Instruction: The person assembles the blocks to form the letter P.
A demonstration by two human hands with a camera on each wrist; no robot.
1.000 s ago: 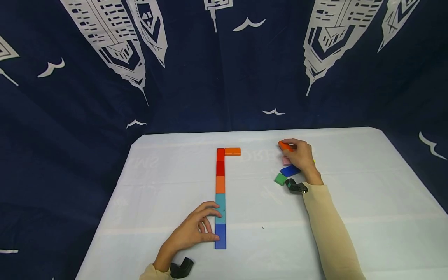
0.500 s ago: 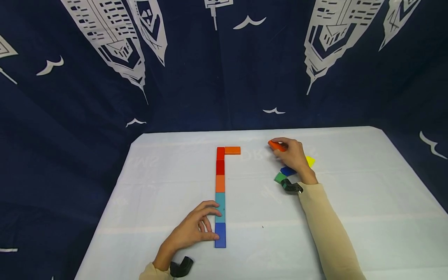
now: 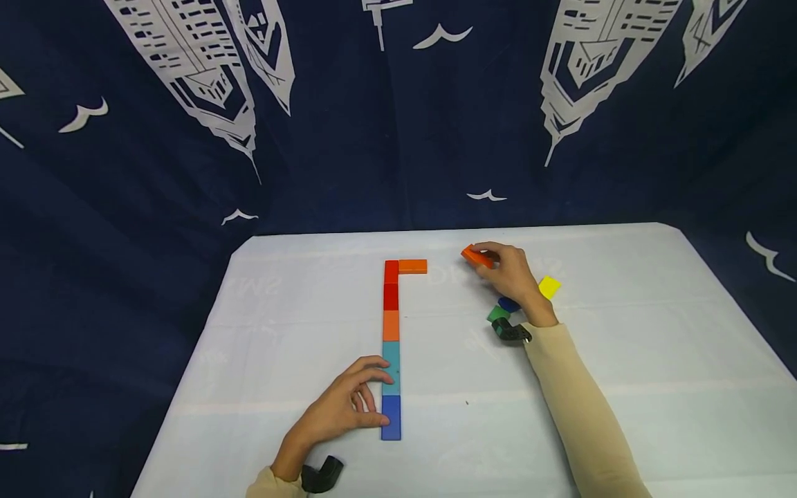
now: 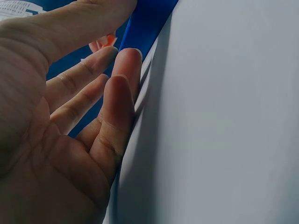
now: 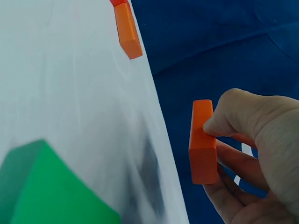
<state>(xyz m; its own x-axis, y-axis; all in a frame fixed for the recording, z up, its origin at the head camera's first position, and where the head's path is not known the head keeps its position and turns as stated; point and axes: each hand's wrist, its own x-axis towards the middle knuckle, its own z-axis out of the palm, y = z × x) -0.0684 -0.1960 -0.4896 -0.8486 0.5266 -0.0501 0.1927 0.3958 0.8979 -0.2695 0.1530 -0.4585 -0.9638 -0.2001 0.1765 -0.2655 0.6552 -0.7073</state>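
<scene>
My right hand (image 3: 510, 277) pinches an orange block (image 3: 477, 256) between thumb and fingers, above the far part of the table. The right wrist view shows that orange block (image 5: 202, 142) raised, thumb on one side and fingers behind. My left hand (image 3: 342, 404) rests beside a straight column of blocks, fingers loosely bent. Its thumb touches the blue block (image 3: 391, 418) at the near end and its fingertips the teal block (image 3: 391, 351). Farther along come an orange block (image 3: 391, 325) and two red blocks (image 3: 391, 297). Another orange block (image 3: 413, 266) juts right from the far end.
Loose blocks lie by the right wrist: a yellow block (image 3: 549, 287), a dark blue block (image 3: 508, 304) partly hidden, and a green block (image 3: 498, 313). The white table (image 3: 299, 311) ends at a dark blue patterned cloth (image 3: 349, 138).
My right hand has moved left with the orange block, away from the loose blocks, and the yellow one has come into sight. The left hand has stayed in place.
</scene>
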